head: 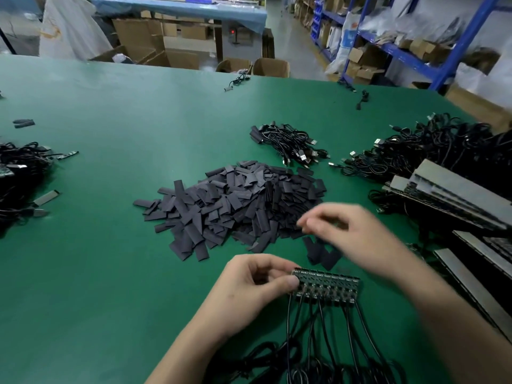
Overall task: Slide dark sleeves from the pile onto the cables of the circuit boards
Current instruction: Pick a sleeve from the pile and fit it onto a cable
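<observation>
The pile of sleeves (235,206) lies in the middle of the bench (110,128). Behind it to the right sits a small cable bundle (291,145). Further right, a bigger cable heap (429,151) lies behind stacked boards (448,198). Another cable heap (19,178) lies at the left edge. A row of circuit boards (327,284) is before the pile.

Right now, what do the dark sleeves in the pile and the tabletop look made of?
Sleeves: likely thin plastic or rubber tubing, flattened; dull charcoal, no glare. Tabletop: smooth green mat, maybe rubber or vinyl; soft sheen.
</observation>
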`<action>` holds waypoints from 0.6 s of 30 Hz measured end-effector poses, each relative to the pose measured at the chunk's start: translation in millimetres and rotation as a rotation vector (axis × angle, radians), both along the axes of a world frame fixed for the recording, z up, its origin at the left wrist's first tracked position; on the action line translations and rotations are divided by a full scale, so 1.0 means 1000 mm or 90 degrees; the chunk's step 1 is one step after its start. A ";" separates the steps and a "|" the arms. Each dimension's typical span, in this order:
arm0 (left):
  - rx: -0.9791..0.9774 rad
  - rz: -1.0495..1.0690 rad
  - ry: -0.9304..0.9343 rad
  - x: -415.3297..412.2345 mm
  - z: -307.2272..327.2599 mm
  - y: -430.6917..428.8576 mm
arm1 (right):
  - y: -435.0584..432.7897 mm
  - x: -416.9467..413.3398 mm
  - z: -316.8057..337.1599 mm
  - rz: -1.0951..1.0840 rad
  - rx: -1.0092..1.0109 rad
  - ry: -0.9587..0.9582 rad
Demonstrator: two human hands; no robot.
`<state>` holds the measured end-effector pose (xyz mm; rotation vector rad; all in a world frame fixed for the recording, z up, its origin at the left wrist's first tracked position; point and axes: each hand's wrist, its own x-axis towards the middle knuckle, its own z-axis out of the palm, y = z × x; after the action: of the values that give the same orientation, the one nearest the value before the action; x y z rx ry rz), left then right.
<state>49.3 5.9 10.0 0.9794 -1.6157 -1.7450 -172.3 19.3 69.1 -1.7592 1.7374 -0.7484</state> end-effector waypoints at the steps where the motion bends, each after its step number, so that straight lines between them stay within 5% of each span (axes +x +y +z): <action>1: 0.004 0.005 0.002 0.000 0.001 0.001 | 0.016 0.005 -0.003 0.021 0.034 0.000; 18: -0.009 0.020 -0.011 0.000 -0.001 0.002 | 0.046 0.021 -0.047 0.042 -0.019 0.023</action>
<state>49.2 7.4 9.1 1.0103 -1.6120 -1.7059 -151.4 65.8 21.8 -1.8515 1.6908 -0.7225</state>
